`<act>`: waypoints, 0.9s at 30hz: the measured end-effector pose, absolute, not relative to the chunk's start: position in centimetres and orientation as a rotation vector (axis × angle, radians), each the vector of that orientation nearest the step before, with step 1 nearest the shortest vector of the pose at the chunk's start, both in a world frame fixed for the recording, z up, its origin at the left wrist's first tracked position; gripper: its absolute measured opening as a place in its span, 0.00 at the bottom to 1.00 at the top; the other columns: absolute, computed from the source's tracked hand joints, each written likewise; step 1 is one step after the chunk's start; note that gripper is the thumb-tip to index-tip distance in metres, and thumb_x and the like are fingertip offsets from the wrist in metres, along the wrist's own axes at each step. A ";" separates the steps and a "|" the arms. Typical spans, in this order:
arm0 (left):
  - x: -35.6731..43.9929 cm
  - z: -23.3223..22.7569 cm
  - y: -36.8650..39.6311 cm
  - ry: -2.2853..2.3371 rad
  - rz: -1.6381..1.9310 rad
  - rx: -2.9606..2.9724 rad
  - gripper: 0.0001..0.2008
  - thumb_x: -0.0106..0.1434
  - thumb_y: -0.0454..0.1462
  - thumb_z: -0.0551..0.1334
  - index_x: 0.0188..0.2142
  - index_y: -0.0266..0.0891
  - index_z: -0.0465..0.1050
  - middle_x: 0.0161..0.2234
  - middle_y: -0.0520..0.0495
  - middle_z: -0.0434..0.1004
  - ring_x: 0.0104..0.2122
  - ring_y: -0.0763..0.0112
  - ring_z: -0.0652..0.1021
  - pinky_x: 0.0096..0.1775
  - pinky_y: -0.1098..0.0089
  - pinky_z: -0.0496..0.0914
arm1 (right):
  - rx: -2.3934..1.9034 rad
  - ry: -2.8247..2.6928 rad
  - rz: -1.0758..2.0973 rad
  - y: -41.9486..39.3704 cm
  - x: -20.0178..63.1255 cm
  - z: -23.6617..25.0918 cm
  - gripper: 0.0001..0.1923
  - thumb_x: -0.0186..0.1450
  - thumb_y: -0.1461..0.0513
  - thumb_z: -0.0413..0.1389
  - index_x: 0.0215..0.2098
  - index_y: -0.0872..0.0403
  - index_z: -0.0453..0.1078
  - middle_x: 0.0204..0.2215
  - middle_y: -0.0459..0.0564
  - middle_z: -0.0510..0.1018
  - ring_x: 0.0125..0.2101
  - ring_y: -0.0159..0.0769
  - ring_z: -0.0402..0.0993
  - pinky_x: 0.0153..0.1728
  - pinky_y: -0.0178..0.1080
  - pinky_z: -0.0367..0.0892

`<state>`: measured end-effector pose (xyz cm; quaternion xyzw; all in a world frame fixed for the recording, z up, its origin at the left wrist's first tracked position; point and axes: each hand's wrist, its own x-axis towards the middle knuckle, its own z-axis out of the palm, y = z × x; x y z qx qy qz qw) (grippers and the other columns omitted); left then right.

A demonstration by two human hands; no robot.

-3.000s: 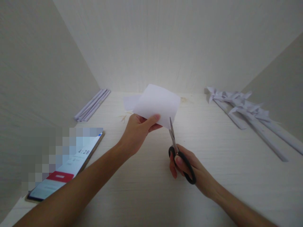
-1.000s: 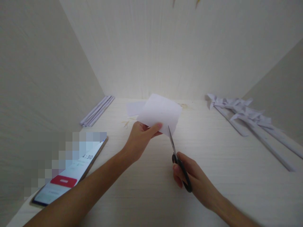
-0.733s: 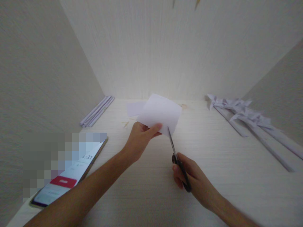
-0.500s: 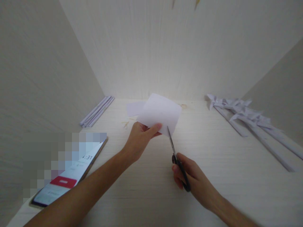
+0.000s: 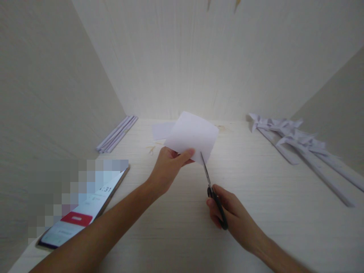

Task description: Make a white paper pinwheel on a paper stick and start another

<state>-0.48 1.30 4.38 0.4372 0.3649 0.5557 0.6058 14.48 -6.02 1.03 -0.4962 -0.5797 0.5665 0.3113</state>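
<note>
My left hand pinches the lower edge of a white sheet of paper, thumb on top and fingers underneath. The sheet is tilted above the table. Wrapped round the black handles of a pair of scissors, my right hand keeps the blades pointing away from me. The blades reach the paper's near edge at its lower right corner, one of them lying over the sheet. Another pale piece of paper lies flat on the table, partly hidden behind the held sheet.
Rolled paper sticks lie in a bundle at the back left. On the right are several paper sticks with folded, pointed tops. A phone rests at the left, partly behind my left forearm. Pale walls enclose the white table.
Almost nothing differs. The paper and the scissors hold nearly the same place, with only a tiny shift of the blades and my right fingers.
</note>
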 end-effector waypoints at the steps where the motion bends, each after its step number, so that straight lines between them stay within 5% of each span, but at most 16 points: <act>1: -0.5 4.4 1.3 0.839 1.289 1.010 0.12 0.49 0.35 0.62 0.34 0.33 0.72 0.32 0.47 0.77 0.35 0.66 0.75 0.38 0.65 0.70 | -1.307 -1.522 1.508 -6.0 14.5 1.0 0.17 0.59 0.51 0.49 0.22 0.53 0.51 0.15 0.37 0.54 0.15 0.23 0.51 0.14 0.30 0.48; 27: -0.3 4.6 0.8 0.856 1.223 1.016 0.13 0.49 0.36 0.62 0.36 0.34 0.72 0.33 0.47 0.77 0.33 0.69 0.75 0.35 0.69 0.71 | -1.290 -1.509 1.519 -6.0 14.4 1.3 0.17 0.59 0.50 0.48 0.22 0.53 0.51 0.14 0.37 0.55 0.15 0.24 0.52 0.15 0.31 0.49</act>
